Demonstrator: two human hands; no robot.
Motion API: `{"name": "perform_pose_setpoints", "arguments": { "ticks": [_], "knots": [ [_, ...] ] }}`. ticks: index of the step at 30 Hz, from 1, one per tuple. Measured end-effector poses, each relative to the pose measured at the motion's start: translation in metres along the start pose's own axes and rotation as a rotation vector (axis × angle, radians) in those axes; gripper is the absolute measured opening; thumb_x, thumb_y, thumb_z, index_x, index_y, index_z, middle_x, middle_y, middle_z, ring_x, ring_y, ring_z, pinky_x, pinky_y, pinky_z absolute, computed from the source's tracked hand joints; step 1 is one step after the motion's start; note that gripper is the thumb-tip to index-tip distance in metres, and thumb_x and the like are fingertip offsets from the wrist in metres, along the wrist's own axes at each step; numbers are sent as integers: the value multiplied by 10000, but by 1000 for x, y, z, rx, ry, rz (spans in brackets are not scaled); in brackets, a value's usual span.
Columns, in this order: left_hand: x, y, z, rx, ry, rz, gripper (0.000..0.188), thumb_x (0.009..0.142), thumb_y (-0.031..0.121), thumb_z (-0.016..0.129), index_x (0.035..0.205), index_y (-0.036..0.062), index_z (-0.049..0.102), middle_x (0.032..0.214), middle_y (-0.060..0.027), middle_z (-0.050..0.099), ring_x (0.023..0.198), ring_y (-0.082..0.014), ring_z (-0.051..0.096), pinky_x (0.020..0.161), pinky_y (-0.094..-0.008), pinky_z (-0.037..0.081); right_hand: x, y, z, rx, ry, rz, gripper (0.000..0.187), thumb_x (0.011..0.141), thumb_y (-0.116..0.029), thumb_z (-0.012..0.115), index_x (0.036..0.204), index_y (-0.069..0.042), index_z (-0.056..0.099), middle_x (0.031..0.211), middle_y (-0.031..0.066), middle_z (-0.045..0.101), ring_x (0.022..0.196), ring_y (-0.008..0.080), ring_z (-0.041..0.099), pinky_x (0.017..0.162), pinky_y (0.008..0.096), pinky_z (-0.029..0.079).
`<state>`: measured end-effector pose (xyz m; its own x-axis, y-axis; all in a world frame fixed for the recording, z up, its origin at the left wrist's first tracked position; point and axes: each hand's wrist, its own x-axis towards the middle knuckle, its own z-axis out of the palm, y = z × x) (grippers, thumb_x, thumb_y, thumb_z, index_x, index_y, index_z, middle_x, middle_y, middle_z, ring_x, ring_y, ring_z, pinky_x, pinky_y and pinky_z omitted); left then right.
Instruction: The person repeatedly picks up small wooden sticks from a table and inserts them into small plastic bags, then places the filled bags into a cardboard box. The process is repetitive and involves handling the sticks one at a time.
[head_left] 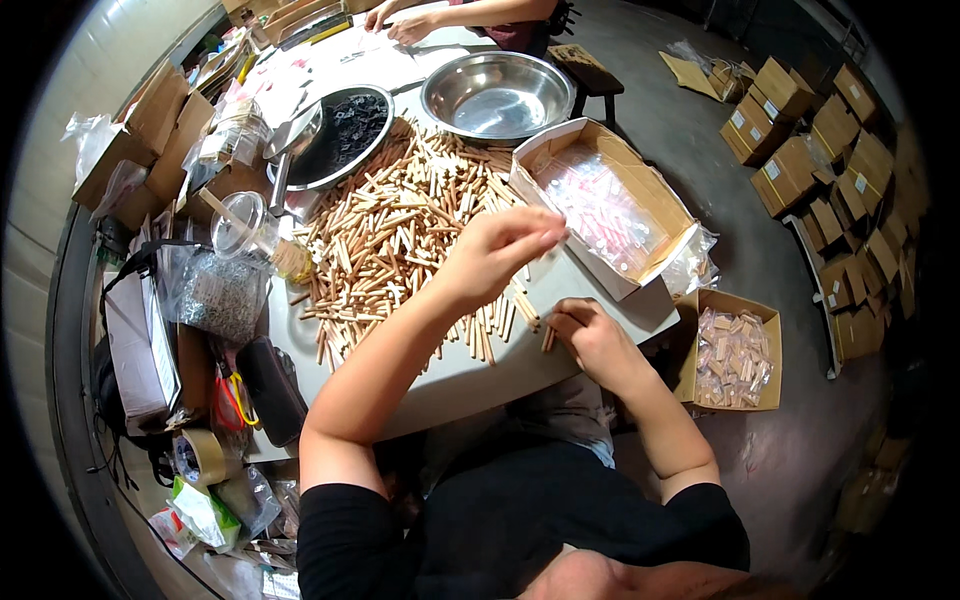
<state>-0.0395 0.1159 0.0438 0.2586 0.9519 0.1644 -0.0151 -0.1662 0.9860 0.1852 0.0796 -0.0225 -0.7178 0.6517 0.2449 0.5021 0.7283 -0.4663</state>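
A big heap of short wooden sticks spreads over the pale table. My left hand is raised over the heap's right side, its fingers pressed together beside an open cardboard box. Whatever those fingers hold, if anything, is hidden. Inside that box are clear and pinkish small plastic packets. Lower down, at the table's near right edge, my right hand is closed with its fingertips at a wooden stick. A few loose sticks lie between the two hands.
Behind the heap stand a steel basin and a bowl of black material. A lower box of packed sticks sits to the right. Another person's hands are across the table. Cartons stand at right, and a black case at left.
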Motion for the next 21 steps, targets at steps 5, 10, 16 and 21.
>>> {"name": "perform_pose_setpoints", "arguments": {
  "ticks": [5,10,16,21],
  "knots": [
    [-87,-13,-19,-336,62,-138,189,822,-14,747,752,23,576,972,-209,711,862,-215,696,713,-322,557,5,-20,7,18,77,-166,125,781,-70,652,891,-20,617,1157,138,617,1075,311,593,906,401,507],
    [-148,-14,0,-459,-108,-352,155,866,66,752,883,35,601,904,-50,677,833,-99,618,743,-249,493,13,-27,25,-72,131,-143,84,791,-60,625,823,3,580,1157,157,640,1085,324,600,925,423,496],
    [-187,-62,52,-558,-398,-529,180,895,146,743,981,59,610,886,47,579,817,-42,509,737,-215,432,-6,-27,12,0,127,-96,91,785,-25,669,855,1,618,1112,136,653,1048,320,614,916,420,497],
    [-183,-122,90,-557,-423,-549,171,916,150,721,959,71,575,851,57,555,805,-38,489,722,-208,407,-18,-15,1,124,108,-10,236,728,-14,758,937,-8,649,1078,124,624,1026,324,589,888,414,476]
  ]
}}
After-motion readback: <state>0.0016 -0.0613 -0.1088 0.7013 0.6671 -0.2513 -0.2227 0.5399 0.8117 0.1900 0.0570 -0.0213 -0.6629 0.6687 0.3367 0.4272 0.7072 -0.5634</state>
